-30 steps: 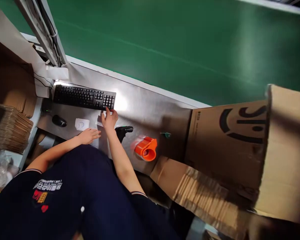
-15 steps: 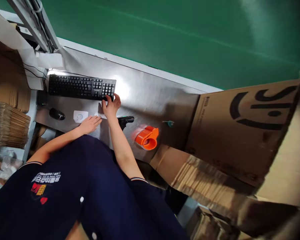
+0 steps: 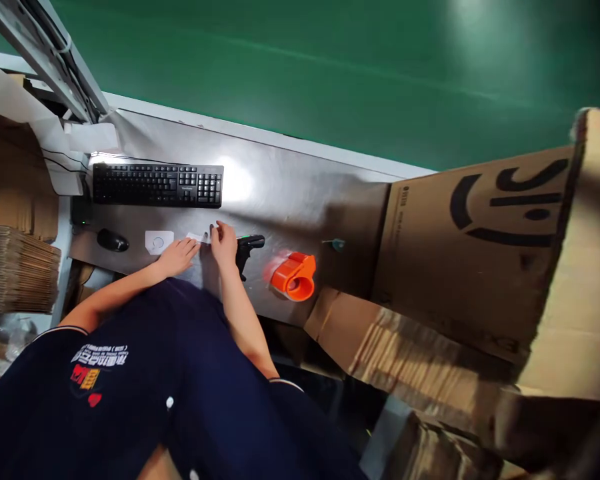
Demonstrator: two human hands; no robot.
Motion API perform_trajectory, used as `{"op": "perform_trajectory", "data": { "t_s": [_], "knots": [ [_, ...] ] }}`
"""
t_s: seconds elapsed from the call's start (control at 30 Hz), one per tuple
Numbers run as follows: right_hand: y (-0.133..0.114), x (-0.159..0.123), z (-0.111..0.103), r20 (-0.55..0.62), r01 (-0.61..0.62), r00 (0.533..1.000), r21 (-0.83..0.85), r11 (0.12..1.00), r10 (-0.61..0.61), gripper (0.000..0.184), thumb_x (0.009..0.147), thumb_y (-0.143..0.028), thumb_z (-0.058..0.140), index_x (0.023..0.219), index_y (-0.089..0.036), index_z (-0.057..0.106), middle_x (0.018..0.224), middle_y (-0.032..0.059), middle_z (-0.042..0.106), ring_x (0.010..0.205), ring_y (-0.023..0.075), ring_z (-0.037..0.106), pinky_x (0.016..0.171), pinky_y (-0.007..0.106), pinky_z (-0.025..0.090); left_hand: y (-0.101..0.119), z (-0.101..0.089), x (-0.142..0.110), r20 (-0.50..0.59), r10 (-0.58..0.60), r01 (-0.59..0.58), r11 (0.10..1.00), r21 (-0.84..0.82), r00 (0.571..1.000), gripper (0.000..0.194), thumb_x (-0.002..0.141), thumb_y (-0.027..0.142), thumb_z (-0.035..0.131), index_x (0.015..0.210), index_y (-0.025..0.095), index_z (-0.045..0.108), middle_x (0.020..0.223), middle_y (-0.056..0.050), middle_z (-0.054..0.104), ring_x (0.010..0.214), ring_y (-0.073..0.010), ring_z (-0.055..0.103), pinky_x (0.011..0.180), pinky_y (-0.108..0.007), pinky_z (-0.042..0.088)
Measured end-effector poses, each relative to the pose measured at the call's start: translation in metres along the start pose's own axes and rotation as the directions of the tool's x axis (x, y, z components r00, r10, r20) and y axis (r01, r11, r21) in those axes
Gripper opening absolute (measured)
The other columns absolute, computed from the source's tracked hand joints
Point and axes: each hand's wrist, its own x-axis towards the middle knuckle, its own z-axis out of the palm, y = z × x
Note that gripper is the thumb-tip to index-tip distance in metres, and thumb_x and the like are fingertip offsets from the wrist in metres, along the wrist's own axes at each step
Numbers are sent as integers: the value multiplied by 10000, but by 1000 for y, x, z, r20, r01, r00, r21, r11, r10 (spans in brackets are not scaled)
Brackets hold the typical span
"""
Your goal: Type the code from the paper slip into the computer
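Grey metal bench (image 3: 285, 180): small white paper slip (image 3: 195, 237), likely light, limp, best pinched by edges; lies between left hand (image 3: 179, 256), flat, fingers extended, gripping nothing visible, and right hand (image 3: 224, 246), loosely curled, hold unclear

I can't read the white slip (image 3: 196, 237) | left fingers (image 3: 189, 246) partly cover it | right edge crops carton (image 3: 460, 273)

A slip (image 3: 197, 237) is flanked by the left hand (image 3: 179, 257) — laid flat — and the right hand (image 3: 224, 245), its fingers bent; whether it is gripped cannot be told. Beyond them a keyboard (image 3: 157, 185) is set on the table (image 3: 290, 183), a card (image 3: 159, 242) and mouse (image 3: 113, 240) placed leftward, a scanner (image 3: 250, 243) and tape dispenser (image 3: 291, 273) rightward.
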Motion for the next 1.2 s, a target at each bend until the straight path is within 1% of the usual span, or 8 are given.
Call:
{"op": "perform_trajectory", "data": {
  "t_s": [0.1, 0.23, 0.37, 0.47, 0.67, 0.83, 1.0, 1.2],
  "knots": [
    [-12, 21, -3, 62, 69, 996, -115, 991, -62, 428, 1051, -327, 453, 1383, -152, 658, 1135, 153, 713, 1083, 282, 640, 1028, 451, 525, -1, 3, 1, -7, 17, -17, 1000, 8, 1000, 613, 1052, 305, 546, 1589, 22, 461, 1619, -247, 511, 1479, -379, 487, 1158, -485, 449],
    [-37, 59, 3, 14, 190, 981, -280, 941, -194, 447, 1023, -307, 531, 1432, -174, 650, 1397, 203, 599, 1299, 334, 531, 1116, 508, 461, -4, 11, 1, 5, 35, -35, 999, 13, 999, 602, 1056, 305, 516, 1606, 66, 456, 1637, -231, 499, 1505, -369, 460, 1170, -491, 428],
    [-56, 90, 17, -50, 217, 969, -296, 930, -242, 419, 1042, -333, 526, 1429, -232, 650, 1567, 183, 459, 1454, 339, 398, 1197, 544, 384, -5, 14, 1, 17, 29, -29, 999, -14, 999, 598, 1051, 295, 523, 1610, 90, 463, 1646, -227, 494, 1516, -364, 457, 1170, -496, 424],
    [-61, 100, 27, -54, 209, 971, -300, 931, -235, 392, 1050, -364, 531, 1395, -233, 667, 1591, 177, 429, 1492, 336, 361, 1231, 553, 338, -5, 14, 1, 18, 28, -27, 999, -34, 999, 588, 1046, 278, 537, 1605, 104, 481, 1641, -218, 506, 1515, -356, 468, 1177, -495, 424],
    [-61, 97, 40, -79, 151, 980, -305, 940, -183, 410, 1047, -414, 552, 1406, -239, 642, 1623, 171, 396, 1530, 338, 322, 1248, 580, 303, -6, 12, 2, 33, 53, -53, 998, -21, 998, 599, 1052, 282, 521, 1610, 70, 465, 1625, -232, 519, 1509, -364, 469, 1172, -501, 431],
    [-51, 104, 37, -119, 145, 978, -202, 969, -171, 369, 1031, -375, 543, 1346, -211, 643, 1638, 185, 387, 1537, 339, 332, 1250, 579, 315, -9, 12, 3, 54, 66, -65, 998, -18, 996, 615, 1046, 287, 522, 1617, 71, 448, 1645, -232, 491, 1504, -376, 460, 1178, -513, 417],
    [-17, 107, 24, -139, 104, 985, -5, 995, -104, 381, 998, -238, 424, 1337, -129, 562, 1420, 214, 579, 1373, 311, 511, 1209, 555, 406, -10, 11, 2, 29, 89, -89, 996, -23, 996, 614, 1038, 271, 518, 1610, 62, 443, 1632, -233, 494, 1494, -379, 452, 1157, -496, 429],
    [6, 83, 17, -145, 208, 968, -7, 978, -207, 393, 972, -271, 493, 1336, -156, 588, 1442, 214, 584, 1386, 329, 515, 1223, 589, 415, -6, 10, 4, 31, 88, -87, 996, -23, 996, 577, 1046, 244, 479, 1612, 134, 461, 1625, -181, 518, 1479, -383, 460, 1092, -511, 477]
  ]
}}
